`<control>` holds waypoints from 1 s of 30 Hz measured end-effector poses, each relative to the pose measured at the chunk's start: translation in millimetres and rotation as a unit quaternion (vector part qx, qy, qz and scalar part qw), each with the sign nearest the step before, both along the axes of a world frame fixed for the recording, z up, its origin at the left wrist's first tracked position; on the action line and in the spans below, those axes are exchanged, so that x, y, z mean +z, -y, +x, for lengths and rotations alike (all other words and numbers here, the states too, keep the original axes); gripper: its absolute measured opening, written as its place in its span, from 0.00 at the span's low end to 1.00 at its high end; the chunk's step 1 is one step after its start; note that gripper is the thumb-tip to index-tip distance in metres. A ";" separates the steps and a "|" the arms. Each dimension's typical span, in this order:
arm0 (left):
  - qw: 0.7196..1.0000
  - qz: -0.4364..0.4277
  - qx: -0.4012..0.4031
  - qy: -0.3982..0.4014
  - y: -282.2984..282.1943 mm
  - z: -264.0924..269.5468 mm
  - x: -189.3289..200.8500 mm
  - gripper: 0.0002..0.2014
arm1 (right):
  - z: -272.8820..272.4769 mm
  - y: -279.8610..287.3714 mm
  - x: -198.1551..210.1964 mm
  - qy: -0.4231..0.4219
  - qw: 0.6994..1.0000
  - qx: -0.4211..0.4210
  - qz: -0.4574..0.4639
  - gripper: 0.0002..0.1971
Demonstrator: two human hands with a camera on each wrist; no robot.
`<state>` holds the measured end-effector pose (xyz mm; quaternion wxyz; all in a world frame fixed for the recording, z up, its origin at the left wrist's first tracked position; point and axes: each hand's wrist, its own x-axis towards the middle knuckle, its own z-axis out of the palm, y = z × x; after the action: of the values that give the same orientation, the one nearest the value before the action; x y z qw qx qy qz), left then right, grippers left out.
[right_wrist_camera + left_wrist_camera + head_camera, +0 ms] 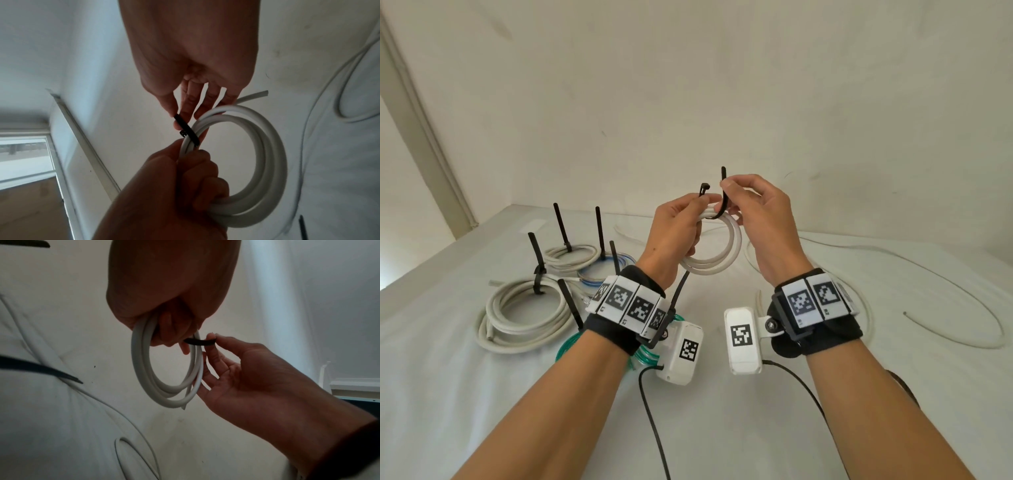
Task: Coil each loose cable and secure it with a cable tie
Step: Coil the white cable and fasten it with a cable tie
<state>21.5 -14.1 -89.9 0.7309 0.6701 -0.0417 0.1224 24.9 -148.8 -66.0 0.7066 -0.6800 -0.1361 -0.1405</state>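
Tying step: the left hand (677, 226) grips the small white coil (717, 248) above the counter (825, 394); the right hand (758, 209) pinches the black cable tie (723, 202) looped around the coil. Next, its tail must enter the head, probably needing alignment.

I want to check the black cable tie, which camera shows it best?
The head view: the cable tie hooks under the white coil, both ends up and unjoined. Both wrist views show only a short dark stretch between fingers.

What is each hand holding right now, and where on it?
Left hand grips the white cable coil at its top; right hand pinches the black cable tie near its free end.
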 end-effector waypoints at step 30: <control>0.988 0.131 -0.046 0.068 -10.0 -8.9 1.9 0.12 | 1.6 10.8 5.7 -0.114 0.986 0.073 -0.100 0.11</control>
<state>12.6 -4.0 -88.0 0.6373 0.7475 -0.1378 0.1270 26.5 -159.6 -60.3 0.6539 -0.7474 -0.1171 0.0041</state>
